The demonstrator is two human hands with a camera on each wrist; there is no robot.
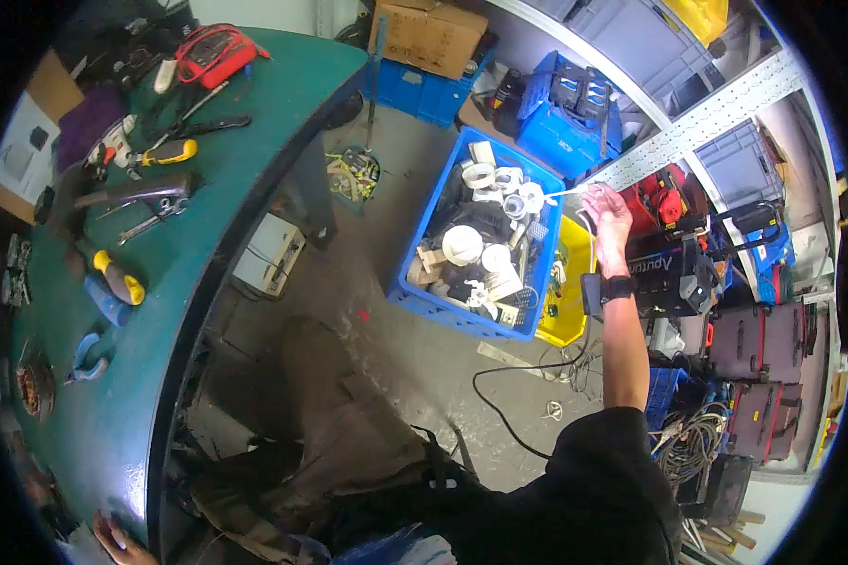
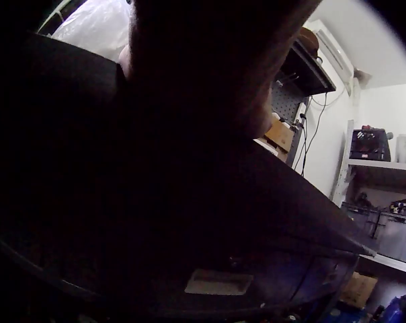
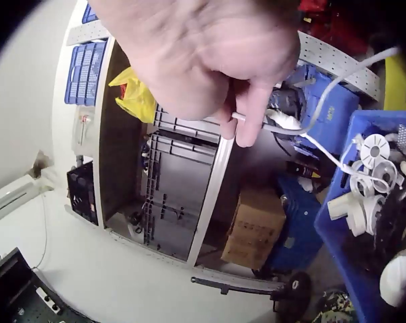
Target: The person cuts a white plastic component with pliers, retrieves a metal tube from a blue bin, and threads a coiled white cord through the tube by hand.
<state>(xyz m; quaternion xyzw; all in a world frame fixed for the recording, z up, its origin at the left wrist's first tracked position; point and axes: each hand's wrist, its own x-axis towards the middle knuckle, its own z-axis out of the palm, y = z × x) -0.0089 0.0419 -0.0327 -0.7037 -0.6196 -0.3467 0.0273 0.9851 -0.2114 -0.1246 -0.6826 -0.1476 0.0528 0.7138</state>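
Left of the blue crate (image 1: 462, 316), I see the green bench (image 1: 226, 160). Left hand (image 1: 122, 541) at bench edge, fingers relaxed, no grip visible. Right hand (image 1: 608, 226) by crate's right side, pinching white cable (image 3: 351, 70), one strand over crate. Cable probably light, flexible, hardly fragile, slightly slick; fingertip pinch near the strand's end suits.

- The left hand (image 1: 122, 544) is cut off by the head view's lower edge and is lost in darkness in the left wrist view.
- The right hand (image 3: 210, 60) is cropped by the right wrist view's top edge.
- The white cable (image 3: 331, 87) is partly hidden by fingers.
- The yellow bin (image 1: 569, 318) is partly covered by the blue crate (image 1: 462, 317).
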